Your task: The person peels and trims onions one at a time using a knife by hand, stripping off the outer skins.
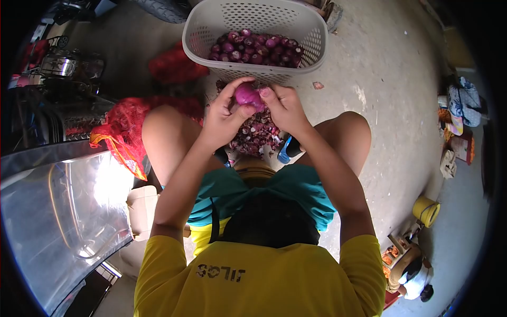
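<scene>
A purple-red onion (pixel 247 95) is held up between both hands, above the floor and in front of the knees. My left hand (pixel 226 113) wraps round its left side, with the thumb beneath and the fingers over the top. On the right, my right hand (pixel 287 108) pinches the onion's side with thumb and fingers. Below the hands lies a pile of dry onion skins (pixel 256 136) between the feet. Just beyond the hands stands a grey plastic basket (pixel 253 21) with many onions (pixel 257 48) in its bottom.
Red mesh sacks (pixel 124 127) lie by the left knee, with another red bag (pixel 177 64) farther off. A clear plastic panel (pixel 68 211) and a cardboard box (pixel 141 211) are on the left. At right are a yellow container (pixel 425 211) and another person (pixel 414 274).
</scene>
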### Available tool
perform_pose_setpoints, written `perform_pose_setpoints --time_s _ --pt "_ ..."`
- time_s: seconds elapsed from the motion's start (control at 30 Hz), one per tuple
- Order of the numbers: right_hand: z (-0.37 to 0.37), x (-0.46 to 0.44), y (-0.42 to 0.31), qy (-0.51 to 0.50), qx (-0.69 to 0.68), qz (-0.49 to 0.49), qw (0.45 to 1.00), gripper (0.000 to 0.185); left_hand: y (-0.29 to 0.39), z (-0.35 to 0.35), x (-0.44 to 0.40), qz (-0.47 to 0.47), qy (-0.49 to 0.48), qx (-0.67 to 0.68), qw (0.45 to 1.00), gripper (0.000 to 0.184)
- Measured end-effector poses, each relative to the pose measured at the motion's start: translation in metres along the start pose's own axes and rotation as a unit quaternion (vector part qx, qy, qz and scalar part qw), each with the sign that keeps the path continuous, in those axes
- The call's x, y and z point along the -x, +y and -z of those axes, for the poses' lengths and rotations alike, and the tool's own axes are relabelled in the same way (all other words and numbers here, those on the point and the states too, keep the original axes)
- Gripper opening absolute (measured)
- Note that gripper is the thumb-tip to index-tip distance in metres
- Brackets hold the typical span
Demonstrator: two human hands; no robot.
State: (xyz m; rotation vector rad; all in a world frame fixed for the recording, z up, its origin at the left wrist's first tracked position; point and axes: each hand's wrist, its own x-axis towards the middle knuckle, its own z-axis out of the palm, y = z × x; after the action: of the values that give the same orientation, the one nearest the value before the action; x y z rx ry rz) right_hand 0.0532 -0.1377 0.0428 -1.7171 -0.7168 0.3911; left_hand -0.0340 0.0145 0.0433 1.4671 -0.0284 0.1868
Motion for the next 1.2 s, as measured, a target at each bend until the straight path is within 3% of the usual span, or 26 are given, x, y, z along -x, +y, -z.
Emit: perform_pose_setpoints --time_s 0.07,0.17,0.37,0.5,0.57,0.67,0.77,0.97,1.07,1.2 --pt "0.003 0.000 -0.001 0.005 -0.010 0.023 1.000 0.035 0.002 -0.003 -0.001 -0.004 -0.001 0.027 1.000 0.051" --pt "-0.001 -0.004 0.008 0.079 0.017 0.134 0.988 0.033 0.003 -0.010 -0.004 -0.007 0.007 0.065 0.998 0.051" --pt "0.005 -0.005 0.006 0.112 0.148 0.163 0.969 0.027 -0.009 -0.021 -0.004 0.021 0.036 0.200 0.979 0.053" --pt "0.011 -0.007 0.001 0.041 0.113 0.115 0.986 0.030 0.004 -0.014 -0.003 0.014 -0.004 0.089 0.996 0.051" --pt "0.020 -0.007 -0.003 -0.050 0.056 0.052 0.996 0.033 -0.008 -0.014 -0.003 0.028 0.008 0.120 0.992 0.051" --pt "0.022 -0.008 -0.009 -0.105 0.158 0.071 0.979 0.042 -0.008 -0.019 -0.002 0.065 0.022 0.197 0.978 0.049" --pt "0.013 0.000 -0.004 -0.052 0.207 0.072 0.974 0.053 -0.009 -0.017 -0.003 0.092 0.038 0.244 0.964 0.050" --pt "0.024 0.002 -0.012 -0.161 0.211 0.020 0.964 0.057 0.001 -0.016 -0.006 0.164 0.053 0.256 0.951 0.047" --pt "0.027 0.003 -0.025 -0.225 0.092 -0.179 0.953 0.056 -0.002 -0.015 -0.004 0.176 0.047 0.243 0.953 0.046" --pt "0.033 0.005 -0.031 -0.242 0.174 -0.095 0.950 0.057 -0.002 -0.012 -0.004 0.206 0.039 0.221 0.953 0.046"
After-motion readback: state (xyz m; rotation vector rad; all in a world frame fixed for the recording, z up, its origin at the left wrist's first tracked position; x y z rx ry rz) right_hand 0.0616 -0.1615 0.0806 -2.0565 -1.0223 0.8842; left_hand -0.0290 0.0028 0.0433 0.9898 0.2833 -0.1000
